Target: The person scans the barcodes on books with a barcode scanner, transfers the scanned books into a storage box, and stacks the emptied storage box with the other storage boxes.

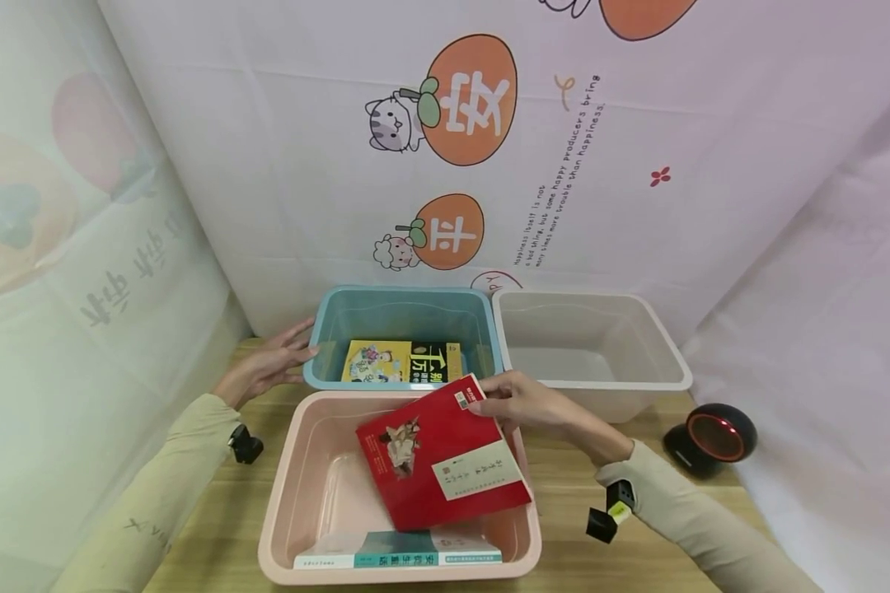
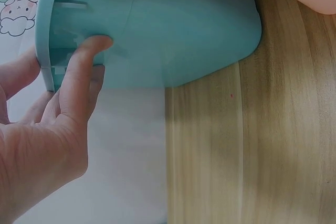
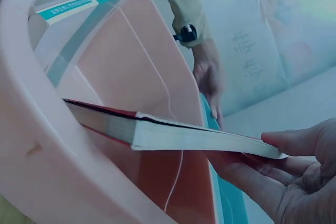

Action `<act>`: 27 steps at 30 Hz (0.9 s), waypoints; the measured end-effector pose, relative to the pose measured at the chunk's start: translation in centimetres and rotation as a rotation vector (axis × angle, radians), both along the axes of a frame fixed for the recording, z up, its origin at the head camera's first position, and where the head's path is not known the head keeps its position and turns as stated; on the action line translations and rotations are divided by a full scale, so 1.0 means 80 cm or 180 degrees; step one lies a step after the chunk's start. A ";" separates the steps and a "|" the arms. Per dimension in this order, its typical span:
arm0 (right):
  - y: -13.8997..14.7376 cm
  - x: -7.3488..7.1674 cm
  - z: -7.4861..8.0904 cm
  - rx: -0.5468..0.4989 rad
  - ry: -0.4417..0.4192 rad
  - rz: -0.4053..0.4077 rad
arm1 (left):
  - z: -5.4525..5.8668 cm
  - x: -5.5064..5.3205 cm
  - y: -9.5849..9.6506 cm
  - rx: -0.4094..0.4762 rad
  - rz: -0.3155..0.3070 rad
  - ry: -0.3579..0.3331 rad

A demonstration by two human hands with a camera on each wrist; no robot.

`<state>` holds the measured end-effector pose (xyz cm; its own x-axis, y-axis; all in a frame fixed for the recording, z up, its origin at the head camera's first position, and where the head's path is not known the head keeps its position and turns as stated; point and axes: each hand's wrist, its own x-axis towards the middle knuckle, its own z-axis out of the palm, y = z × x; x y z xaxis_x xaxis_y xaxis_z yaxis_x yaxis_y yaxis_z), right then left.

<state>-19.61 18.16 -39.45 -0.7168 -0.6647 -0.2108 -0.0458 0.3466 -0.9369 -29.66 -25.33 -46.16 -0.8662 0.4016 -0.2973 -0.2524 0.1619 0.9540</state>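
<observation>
My right hand point(image 1: 522, 401) pinches a red book point(image 1: 423, 461) by its upper right corner, thumb on top. The book is tilted over the pink bin point(image 1: 278, 511), its lower right corner overlapping the bin's right rim in the head view. In the right wrist view, the page edges of the book point(image 3: 189, 137) face the camera. My left hand point(image 1: 270, 362) grips the left rim of the blue bin point(image 1: 326, 329); in the left wrist view one finger presses the outer wall. A yellow and black book point(image 1: 400, 361) lies inside the blue bin.
A white and teal book point(image 1: 396, 550) leans along the near wall inside the pink bin. Right of the blue bin stands a white bin point(image 1: 601, 387). A round black device point(image 1: 712, 436) sits on the wooden table point(image 1: 578, 494) at right. Printed cloth point(image 1: 289, 165) hangs around the table.
</observation>
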 end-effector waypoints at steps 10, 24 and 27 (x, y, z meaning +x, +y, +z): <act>0.022 -0.001 0.027 -0.0048 -0.0040 -0.0236 | -0.004 -0.002 -0.004 0.0093 0.0006 -0.0034; 0.079 -0.005 0.077 0.0151 0.0265 -0.0233 | -0.001 0.000 -0.003 0.0094 0.0026 -0.0019; 0.097 -0.006 0.087 0.0157 0.0344 -0.0152 | -0.004 0.001 -0.004 0.0119 0.0034 -0.0031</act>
<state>-20.11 25.95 -32.49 -0.7677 -0.6199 -0.1623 -0.1279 0.3964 -0.9091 -29.56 -25.67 -46.47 -0.8677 0.4032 -0.2906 -0.2631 0.1233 0.9569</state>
